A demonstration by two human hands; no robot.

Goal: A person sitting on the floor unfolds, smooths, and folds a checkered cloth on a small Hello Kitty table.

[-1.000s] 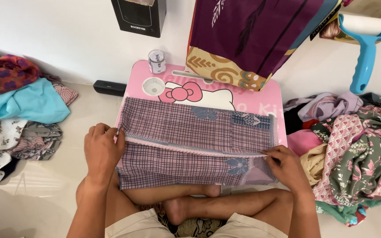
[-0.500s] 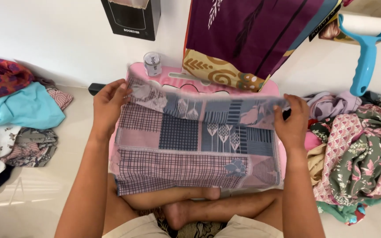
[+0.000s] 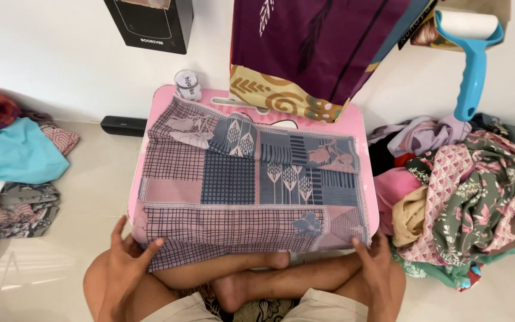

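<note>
A pink and grey patchwork-print cloth (image 3: 251, 185) lies folded over a small pink lap table (image 3: 362, 128) in front of my crossed legs. My left hand (image 3: 127, 262) rests at the cloth's near left corner, fingers spread and touching its hanging edge. My right hand (image 3: 377, 265) sits at the near right corner, fingers apart, just touching the edge. Neither hand holds anything.
A small round tin (image 3: 188, 84) stands at the table's far left. A purple patterned cloth (image 3: 311, 48) hangs above the table. Piles of clothes lie at left (image 3: 13, 161) and right (image 3: 466, 197). A blue lint roller (image 3: 469, 53) and a black box (image 3: 150, 24) are by the wall.
My hands carried the cloth's near edge up and over to the far side, laid it flat on the table, then came back to the near corners.
</note>
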